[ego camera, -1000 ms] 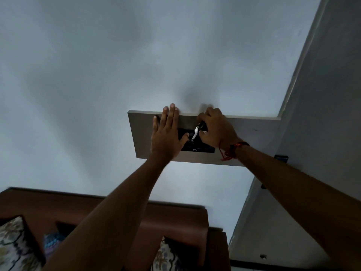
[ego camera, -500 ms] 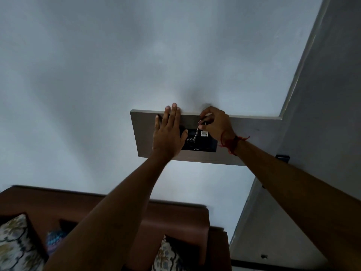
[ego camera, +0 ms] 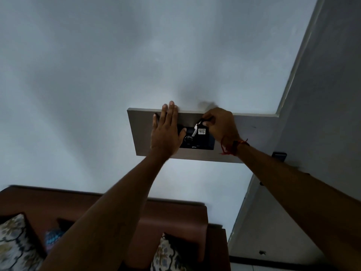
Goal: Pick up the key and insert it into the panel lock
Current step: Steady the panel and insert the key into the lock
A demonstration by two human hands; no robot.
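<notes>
A grey panel (ego camera: pixel 252 137) is fixed high on the white wall, with a black lock plate (ego camera: pixel 203 142) in its middle. My left hand (ego camera: pixel 167 132) lies flat on the panel, fingers spread, covering the plate's left part. My right hand (ego camera: pixel 219 124) pinches the dark head of a silver key (ego camera: pixel 194 132) at the plate's upper edge. The key's blade points down-left at the round lock (ego camera: pixel 188 138). A small white tag (ego camera: pixel 201 131) hangs beside the key.
A brown sofa back (ego camera: pixel 172 222) with patterned cushions (ego camera: pixel 15 243) stands below the panel. A grey side wall (ego camera: pixel 322 133) with a small dark fitting (ego camera: pixel 279 156) closes in on the right.
My right hand has shifted slightly up and right along the panel's top edge while turning the key, so the tag now shows. My left hand stays pressed flat.
</notes>
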